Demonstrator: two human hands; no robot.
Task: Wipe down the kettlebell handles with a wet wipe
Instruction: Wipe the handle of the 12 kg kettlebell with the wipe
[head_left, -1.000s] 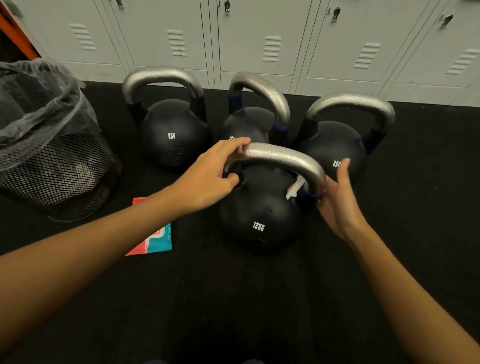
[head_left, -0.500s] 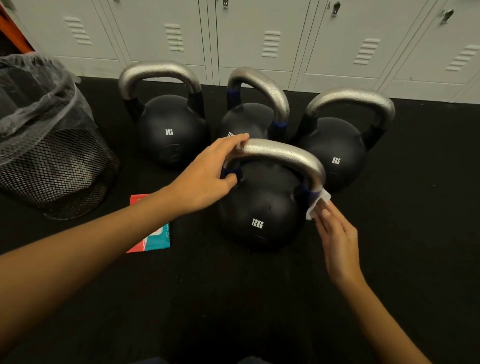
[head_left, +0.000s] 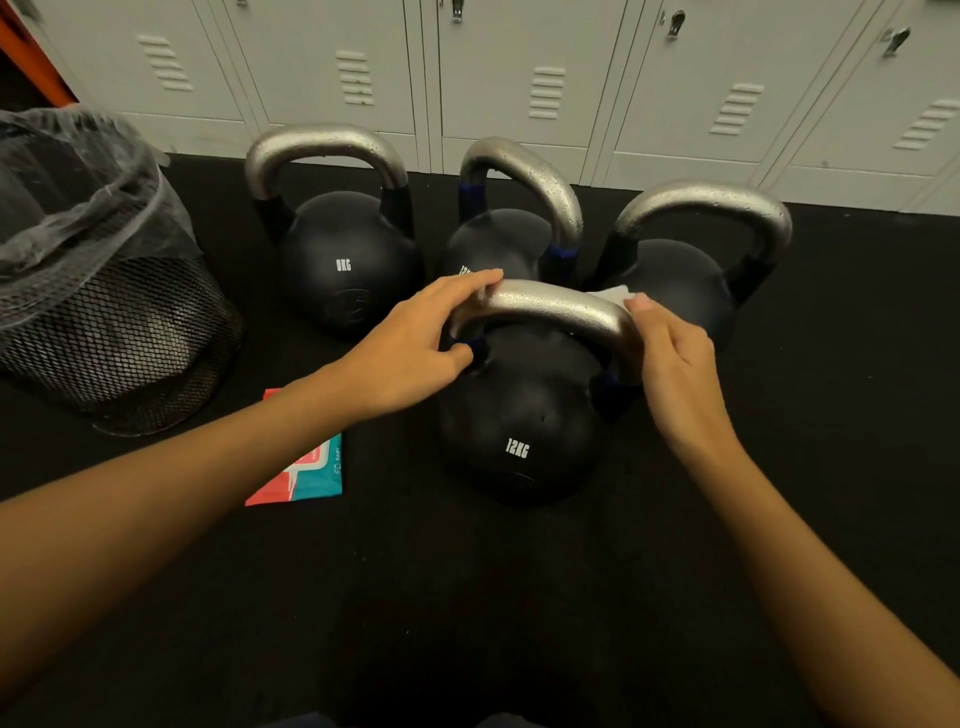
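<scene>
Several black kettlebells with silver handles stand on the black floor. The nearest one, marked 12KG, has its silver handle in both my hands. My left hand grips the handle's left end, fingers over the top and thumb underneath. My right hand curls round the right bend of the handle and holds a white wet wipe against it; only a corner of the wipe shows behind the handle. Behind stand an 8KG kettlebell, a middle one and a right one.
A black mesh bin with a clear liner stands at the left. A red and teal wipes pack lies on the floor, partly under my left forearm. Grey lockers line the back.
My right hand has risen from the lower right end of the handle to its upper right bend, taking the wipe along. My left hand has kept its grip on the left end.
</scene>
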